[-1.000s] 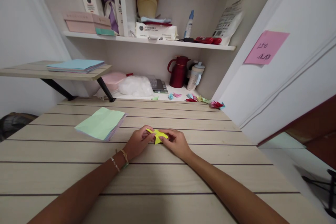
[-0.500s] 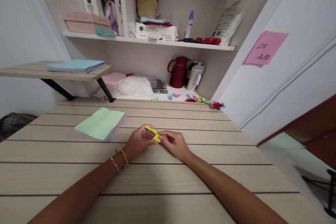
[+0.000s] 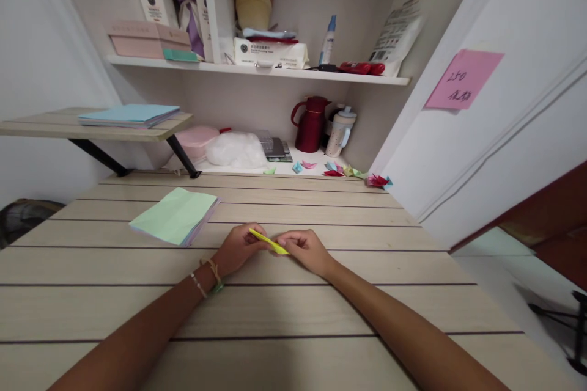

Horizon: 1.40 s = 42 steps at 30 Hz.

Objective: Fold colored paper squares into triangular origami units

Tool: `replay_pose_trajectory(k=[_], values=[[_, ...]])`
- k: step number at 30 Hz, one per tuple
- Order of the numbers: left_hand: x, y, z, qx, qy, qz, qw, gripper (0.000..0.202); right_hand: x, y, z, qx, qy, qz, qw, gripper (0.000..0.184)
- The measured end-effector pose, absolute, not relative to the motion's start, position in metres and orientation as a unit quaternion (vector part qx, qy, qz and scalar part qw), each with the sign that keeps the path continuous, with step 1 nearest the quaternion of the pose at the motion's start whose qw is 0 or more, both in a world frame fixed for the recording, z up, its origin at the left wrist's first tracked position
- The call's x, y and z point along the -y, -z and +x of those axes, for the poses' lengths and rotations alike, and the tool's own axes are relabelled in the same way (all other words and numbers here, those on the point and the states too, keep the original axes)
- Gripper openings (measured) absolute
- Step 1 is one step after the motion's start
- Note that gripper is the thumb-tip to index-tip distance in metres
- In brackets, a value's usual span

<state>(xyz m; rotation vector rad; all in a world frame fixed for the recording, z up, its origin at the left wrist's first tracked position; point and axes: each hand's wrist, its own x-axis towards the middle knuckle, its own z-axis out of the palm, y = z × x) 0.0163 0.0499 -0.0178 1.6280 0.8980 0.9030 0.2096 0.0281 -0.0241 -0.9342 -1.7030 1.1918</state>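
Head view of a slatted wooden table (image 3: 293, 305) with both bare hands at its middle. The yellow paper (image 3: 269, 242), folded into a narrow, flattened strip, lies between the two hands, just above or on the tabletop; whether it rests on the wood cannot be told.

Handling, by judgement: the paper is very light and thin, limp along its flat faces but somewhat stiffer along its creases and layered folds. It is likely to crumple or take an unwanted crease under a hard squeeze, and a fingertip pinch on the layered edges or at an end looks like the sound place to hold it, with the surface below serving as a backing for pressing.

The left hand (image 3: 236, 249), with bracelets at the wrist, is closed narrow, thumb and fingertips pinching the left, far end of the strip. The right hand (image 3: 306, 250) is likewise nearly closed, its fingertips curled down on the right, near end of the strip; the exact contact under the fingers is hidden.

To the left and slightly farther lies a paper stack (image 3: 175, 215), green sheet uppermost, well apart from the hands. Small folded pieces (image 3: 342, 171) in several colours are strewn along the far edge, below a red jug (image 3: 312, 124). A pink note (image 3: 463, 79) is stuck to the right wall.
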Motion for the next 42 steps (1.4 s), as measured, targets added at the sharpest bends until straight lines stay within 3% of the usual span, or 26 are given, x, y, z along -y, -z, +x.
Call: replay_pose_trajectory(k=[12, 25, 29, 33, 38, 42], values=[[-0.050, 0.017, 0.015, -0.389, -0.356, 0.697, 0.486, 0.023, -0.027, 0.028, 0.211, 0.709, -0.413, -0.389, 0.417, 0.029], [-0.044, 0.015, 0.021, -0.362, -0.369, 0.694, 0.501, 0.052, -0.025, 0.029, 0.204, 0.673, -0.400, -0.418, 0.462, 0.020], [-0.047, 0.016, 0.022, -0.366, -0.378, 0.658, 0.539, 0.048, -0.025, 0.030, 0.201, 0.624, -0.365, -0.440, 0.533, 0.014], [-0.051, 0.016, 0.021, -0.342, -0.348, 0.638, 0.595, 0.038, -0.024, 0.028, 0.201, 0.640, -0.317, -0.447, 0.539, 0.010], [-0.053, 0.014, 0.017, -0.324, -0.362, 0.603, 0.633, 0.049, -0.023, 0.028, 0.203, 0.653, -0.257, -0.463, 0.541, 0.014], [-0.050, 0.013, 0.016, -0.302, -0.367, 0.607, 0.637, 0.059, -0.027, 0.031, 0.203, 0.619, -0.281, -0.482, 0.553, 0.015]])
